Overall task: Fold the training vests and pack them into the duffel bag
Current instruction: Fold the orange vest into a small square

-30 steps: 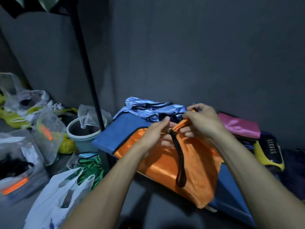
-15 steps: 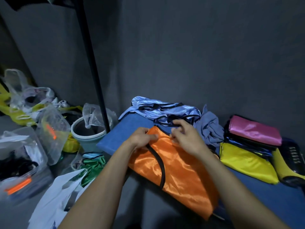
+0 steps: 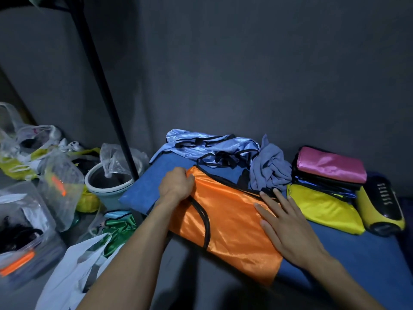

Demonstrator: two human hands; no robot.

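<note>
Orange vest now laid flat on blue desk, no longer held up. L hand grips its 10 o'clock corner; R hand, fingers straight, flat on its 3 o'clock side. Fold looks underway; duffel not seen.

An orange training vest with black trim lies folded on a blue padded surface, one end hanging over the front edge. The left hand grips the vest's left end, fingers curled over the fabric; the right hand presses flat on its right half, fingers spread. Behind it sit a crumpled light blue vest and a grey-blue cloth. To the right, a folded yellow vest lies beside a stack topped by a pink vest, next to what may be a yellow-and-black duffel bag. Plastic bags, a bucket and a green vest crowd the floor at left.
</note>
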